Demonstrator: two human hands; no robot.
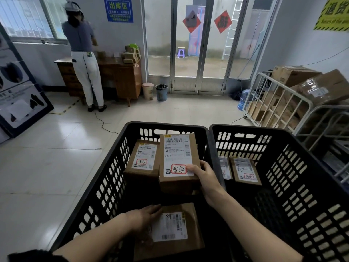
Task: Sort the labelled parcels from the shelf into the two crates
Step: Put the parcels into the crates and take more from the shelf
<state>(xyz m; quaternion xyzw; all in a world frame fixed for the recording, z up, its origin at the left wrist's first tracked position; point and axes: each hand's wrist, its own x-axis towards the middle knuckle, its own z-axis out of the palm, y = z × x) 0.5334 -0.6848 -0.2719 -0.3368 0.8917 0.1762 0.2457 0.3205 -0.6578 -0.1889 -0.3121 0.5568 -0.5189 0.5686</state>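
A pale tiled floor [47, 167] carries two black slotted crates side by side. In the left crate [105, 178], the left hand [145, 214] lies flat, fingers straight, on the nearest parcel [175, 229]. Beyond it, the right hand [204, 173] grips the B393 parcel [177, 154] at its near right corner, just beside a third parcel [144, 157]. The right crate [302, 186] holds two labelled parcels [245, 171] at its far end. Farther off, a person [83, 53] stands at a wooden desk [122, 76].
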